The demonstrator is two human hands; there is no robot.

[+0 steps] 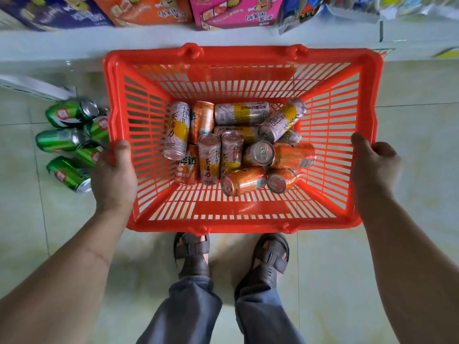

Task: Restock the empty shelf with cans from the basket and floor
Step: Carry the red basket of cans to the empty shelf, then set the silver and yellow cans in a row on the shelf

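A red plastic basket [149, 100] is held in front of me above the tiled floor. My left hand [113, 175] grips its left rim, thumb over the edge. My right hand [373, 165] grips the right rim the same way. Inside lie several cans in a loose heap: tall pink-and-yellow cans [176, 130] and shorter orange cans [294, 155], mostly on their sides. Several green cans [68, 112] lie on the floor just left of the basket, by my left hand.
A white shelf edge [74, 45] runs across the top, carrying purple, orange and pink snack boxes [236, 11]. My sandalled feet [192, 254] stand on pale tiles below the basket. Open floor lies to the right.
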